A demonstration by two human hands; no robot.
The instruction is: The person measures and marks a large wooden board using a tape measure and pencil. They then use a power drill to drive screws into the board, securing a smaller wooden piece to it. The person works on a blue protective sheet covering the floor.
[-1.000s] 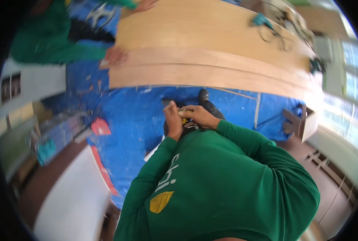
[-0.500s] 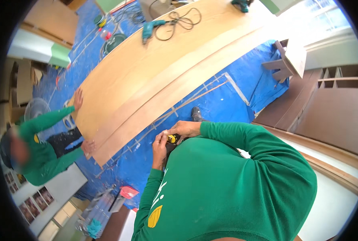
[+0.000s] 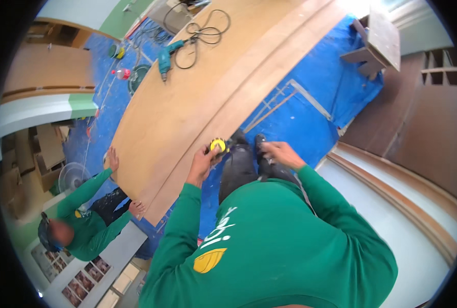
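Note:
A round yellow-and-black tape measure (image 3: 218, 146) is in my left hand (image 3: 201, 165), its fingers closed round the case. It is held over the near edge of a long, light-brown wooden panel (image 3: 197, 102). My right hand (image 3: 286, 155) is in front of my body, to the right of the tape and apart from it. Its fingers are curled together, and whatever they may hold is too small to make out. Both hands are clear of each other.
A teal corded drill (image 3: 166, 60) lies on the panel. At the left, a co-worker (image 3: 92, 226) has both hands on the panel's end. Blue sheeting (image 3: 310, 128) covers the floor. A small wooden stand (image 3: 369, 49) is at the right, beside dark boards (image 3: 392, 123).
My hands, together at the tape measure before, have moved apart. The left has brought the tape forward to the panel's edge; the right has moved away to the right.

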